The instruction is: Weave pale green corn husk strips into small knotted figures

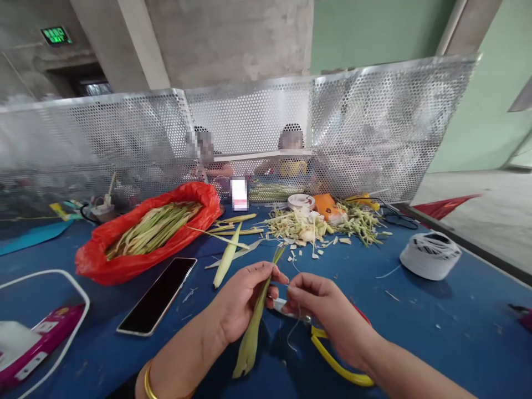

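My left hand [243, 302] is closed around a long green-yellow corn husk [252, 335], folded narrow at its upper end and wider below. Close beside it on the right, my right hand [322, 302] pinches a thin white thread [292, 337], whose loose end curls down below the fingers. That thread seems to run to the husk near my left fingertips. Under my right hand lies a pair of scissors with yellow handles [338, 363], its blades partly hidden. A paler husk [228, 257] rests on the blue table beyond my left hand.
A red plastic bag [199, 202] full of husk strips and a phone [158, 296] lie to the left, near a magenta power strip [45, 343]. Husk scraps [299, 224] are heaped ahead. A white thread roll [430, 257] sits right. Behind a perforated metal screen [374, 122] sit two people.
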The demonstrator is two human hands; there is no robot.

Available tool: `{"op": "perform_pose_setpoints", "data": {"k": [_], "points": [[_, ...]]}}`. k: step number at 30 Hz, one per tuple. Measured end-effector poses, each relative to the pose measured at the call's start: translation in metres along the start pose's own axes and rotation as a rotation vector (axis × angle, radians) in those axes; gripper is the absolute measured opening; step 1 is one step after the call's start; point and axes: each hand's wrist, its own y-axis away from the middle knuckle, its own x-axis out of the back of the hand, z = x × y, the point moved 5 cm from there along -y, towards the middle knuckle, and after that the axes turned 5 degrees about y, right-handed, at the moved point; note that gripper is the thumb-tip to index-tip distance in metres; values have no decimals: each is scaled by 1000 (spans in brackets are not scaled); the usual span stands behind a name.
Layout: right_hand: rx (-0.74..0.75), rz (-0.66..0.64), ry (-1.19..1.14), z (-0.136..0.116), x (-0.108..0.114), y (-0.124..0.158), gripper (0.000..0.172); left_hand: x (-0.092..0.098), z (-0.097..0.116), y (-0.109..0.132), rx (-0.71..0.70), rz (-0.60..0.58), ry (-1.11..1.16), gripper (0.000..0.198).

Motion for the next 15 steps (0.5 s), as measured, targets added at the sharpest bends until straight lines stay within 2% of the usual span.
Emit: {"op": "perform_pose_setpoints", "data": {"k": [5, 9, 15], "points": [[-13, 38, -39, -3, 11, -2, 36, 4, -1, -3, -6, 22, -38, 16], [-9, 92, 89, -4, 20, -5, 27, 5, -3, -5, 12, 53, -33, 12], [417, 238, 595, -37, 31, 2, 23, 12, -3, -5, 58, 193, -57, 14]]}}
